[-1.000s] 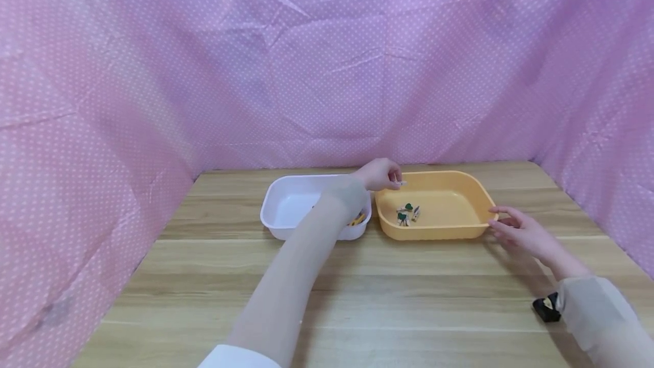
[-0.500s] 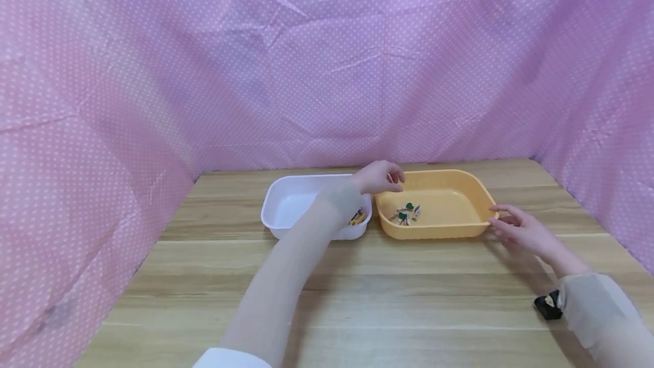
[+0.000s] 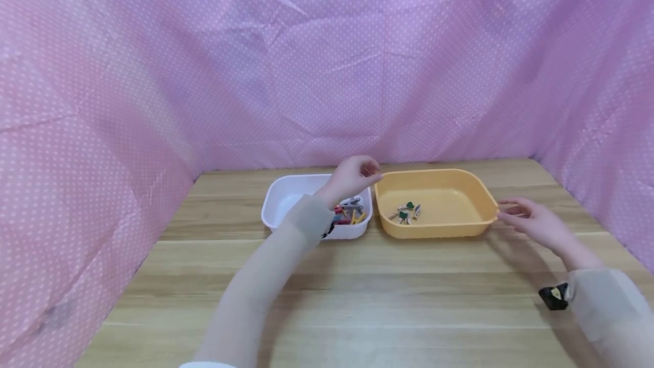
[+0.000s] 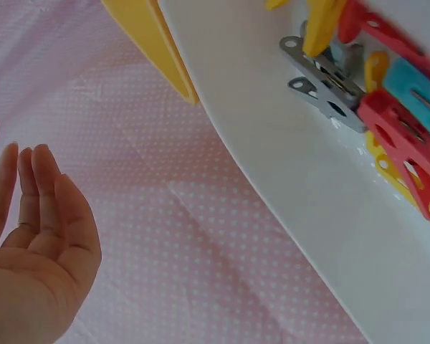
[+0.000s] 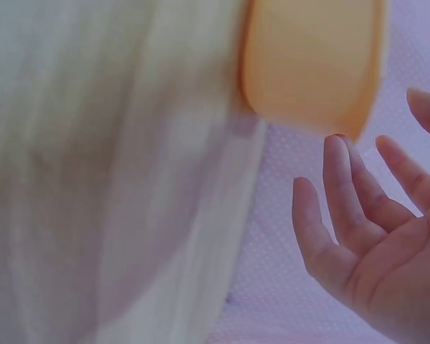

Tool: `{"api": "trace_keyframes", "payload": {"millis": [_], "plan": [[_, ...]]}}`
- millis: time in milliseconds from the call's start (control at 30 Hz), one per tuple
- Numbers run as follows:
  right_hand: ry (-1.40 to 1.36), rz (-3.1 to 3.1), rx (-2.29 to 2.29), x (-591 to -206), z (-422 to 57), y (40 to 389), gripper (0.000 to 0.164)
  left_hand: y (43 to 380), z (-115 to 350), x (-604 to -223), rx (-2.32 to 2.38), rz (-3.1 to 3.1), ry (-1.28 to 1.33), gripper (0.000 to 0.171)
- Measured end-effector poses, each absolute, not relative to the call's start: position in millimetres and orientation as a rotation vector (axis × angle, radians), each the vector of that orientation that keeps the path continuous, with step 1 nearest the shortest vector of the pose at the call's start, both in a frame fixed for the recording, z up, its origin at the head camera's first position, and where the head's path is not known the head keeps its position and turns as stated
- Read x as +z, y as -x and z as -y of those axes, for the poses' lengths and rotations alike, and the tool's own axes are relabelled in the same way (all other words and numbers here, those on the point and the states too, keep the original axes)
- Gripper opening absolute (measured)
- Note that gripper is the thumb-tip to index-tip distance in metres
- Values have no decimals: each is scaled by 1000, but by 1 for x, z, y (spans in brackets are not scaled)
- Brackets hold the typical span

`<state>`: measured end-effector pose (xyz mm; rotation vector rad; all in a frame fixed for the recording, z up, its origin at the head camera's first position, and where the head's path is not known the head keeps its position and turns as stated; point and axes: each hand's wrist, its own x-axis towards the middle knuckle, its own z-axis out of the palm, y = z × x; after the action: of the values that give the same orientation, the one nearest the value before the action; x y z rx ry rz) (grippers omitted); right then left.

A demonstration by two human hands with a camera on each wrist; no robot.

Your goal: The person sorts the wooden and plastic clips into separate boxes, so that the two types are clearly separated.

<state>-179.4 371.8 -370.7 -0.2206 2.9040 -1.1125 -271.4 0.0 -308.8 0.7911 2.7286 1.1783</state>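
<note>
My left hand [image 3: 352, 176] hangs over the back right of the white plastic tray [image 3: 278, 206], loosely bent and holding nothing. Inside that tray lie plastic clothespins in red [image 4: 401, 147], grey [image 4: 326, 82], yellow and blue, partly covered by my left wrist in the head view. To its right stands the yellow tray [image 3: 436, 231]. Several small clothespins, some with green hearts [image 3: 403, 216], lie in its front left corner. At the yellow tray's right end is my right hand [image 3: 541, 223], empty, its relaxed fingertips right by the rim.
Both trays stand side by side on a wooden table [image 3: 388, 300], with a narrow gap between them. A pink dotted cloth [image 3: 327, 72] hangs behind and along both sides. A black device [image 3: 554, 296] sits at my right wrist.
My left hand has let go of a small clothespin over the yellow tray and moved left above the white one. My right hand has drawn slightly away from the yellow rim.
</note>
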Motion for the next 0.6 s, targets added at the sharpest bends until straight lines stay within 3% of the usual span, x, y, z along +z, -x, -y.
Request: {"api": "trace_keyframes", "payload": {"millis": [367, 600], "plan": [[244, -3033, -1017, -351, -357, 166, 46, 213, 40, -316, 1149, -3124, -843, 22], [291, -3260, -1021, -344, -341, 154, 39, 187, 77, -326, 1065, -3465, -991, 34]]}}
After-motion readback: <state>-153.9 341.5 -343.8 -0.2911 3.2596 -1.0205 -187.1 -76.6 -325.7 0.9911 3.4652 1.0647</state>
